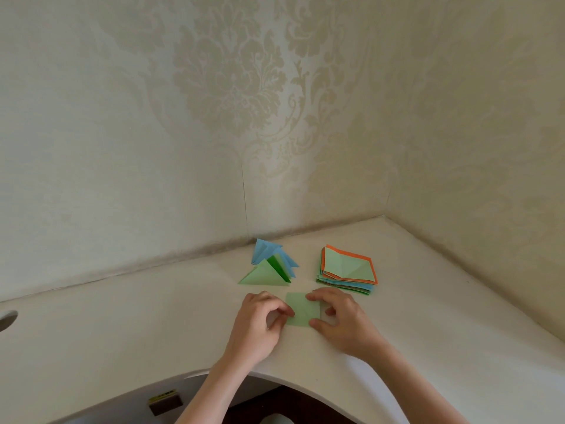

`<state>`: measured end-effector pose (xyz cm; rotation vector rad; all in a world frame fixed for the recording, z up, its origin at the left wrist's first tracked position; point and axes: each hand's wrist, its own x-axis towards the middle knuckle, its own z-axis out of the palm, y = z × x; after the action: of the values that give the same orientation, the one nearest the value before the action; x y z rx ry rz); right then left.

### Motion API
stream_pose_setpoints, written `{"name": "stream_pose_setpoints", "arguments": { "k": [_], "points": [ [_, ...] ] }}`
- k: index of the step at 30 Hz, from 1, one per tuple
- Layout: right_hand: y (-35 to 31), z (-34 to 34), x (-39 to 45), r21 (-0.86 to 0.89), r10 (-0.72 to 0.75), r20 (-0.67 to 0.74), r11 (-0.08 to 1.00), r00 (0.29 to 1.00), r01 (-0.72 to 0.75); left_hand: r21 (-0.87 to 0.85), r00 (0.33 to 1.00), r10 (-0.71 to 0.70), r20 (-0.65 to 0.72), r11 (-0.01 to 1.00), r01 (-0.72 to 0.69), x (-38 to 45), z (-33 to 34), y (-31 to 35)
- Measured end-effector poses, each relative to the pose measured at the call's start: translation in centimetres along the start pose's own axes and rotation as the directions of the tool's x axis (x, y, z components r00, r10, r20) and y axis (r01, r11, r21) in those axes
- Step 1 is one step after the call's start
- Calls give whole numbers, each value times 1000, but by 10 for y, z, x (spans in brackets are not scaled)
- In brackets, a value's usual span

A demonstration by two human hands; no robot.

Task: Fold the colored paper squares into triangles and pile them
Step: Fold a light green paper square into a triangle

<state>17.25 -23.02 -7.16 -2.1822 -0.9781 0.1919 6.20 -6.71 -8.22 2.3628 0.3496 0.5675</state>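
At the near edge of the pale bench (153, 325), two bare forearms reach forward to a light green paper square (301, 310) lying flat on the surface. The left hand (260, 319) sits at the square's left side, its fingers (282, 307) curled, with the fingertips pinching the paper's left edge. The right hand (339, 316) covers the right side, fingers bent and narrow, the forefinger tip on the far edge and the thumb on the near right corner. Just beyond, to the left, folded triangles (269, 269) lean together in a loose pile, a light green one in front, dark green and blue ones behind. To the right of them, apart, lies a stack of unfolded squares (347, 269), green on top with an orange sheet under it. Behind all stands patterned wallpaper (232, 87).
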Motion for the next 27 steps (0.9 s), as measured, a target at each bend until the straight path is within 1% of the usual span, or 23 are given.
{"name": "stream_pose_setpoints", "arguments": {
  "k": [2, 3, 7, 11, 12, 14, 17, 19, 21, 23, 27],
  "points": [
    [-3, -4, 1, -4, 29, 28, 1000, 999, -29, 39, 999, 28, 39, 999, -30, 2, -1, 3],
    [-4, -5, 1, 2, 44, 21, 999, 999, -44, 77, 997, 51, 50, 996, -55, 2, -2, 5],
    [-10, -6, -3, 28, 78, -77, 997, 994, -76, 268, 980, 198, 11, 944, -194, 2, -3, 7],
    [-14, -5, -11, 24, 91, -121, 996, 988, -89, 390, 978, 205, 28, 899, -199, -9, 4, 24],
    [-16, -5, -12, 49, 94, -119, 995, 988, -89, 424, 980, 198, 33, 885, -193, -11, 7, 27],
    [-20, -6, -14, 112, 96, -105, 990, 990, -84, 454, 981, 196, -1, 874, -174, -15, 11, 29],
    [-25, -4, -13, 118, 76, -123, 991, 989, -61, 438, 982, 180, -60, 889, -136, -17, 13, 30],
    [-22, -2, -11, 9, 54, -145, 999, 988, -53, 399, 980, 180, -86, 908, -132, -17, 13, 27],
    [-16, -1, -10, -123, 44, -136, 991, 990, -61, 361, 980, 168, -108, 925, -119, -18, 9, 21],
    [-13, 0, -9, -166, 59, -103, 983, 993, -76, 333, 985, 117, -130, 941, -67, -19, 3, 14],
    [-14, 5, -7, -192, 25, -103, 980, 994, -44, 266, 988, -18, -151, 962, 58, -18, -8, 6]
  ]
}}
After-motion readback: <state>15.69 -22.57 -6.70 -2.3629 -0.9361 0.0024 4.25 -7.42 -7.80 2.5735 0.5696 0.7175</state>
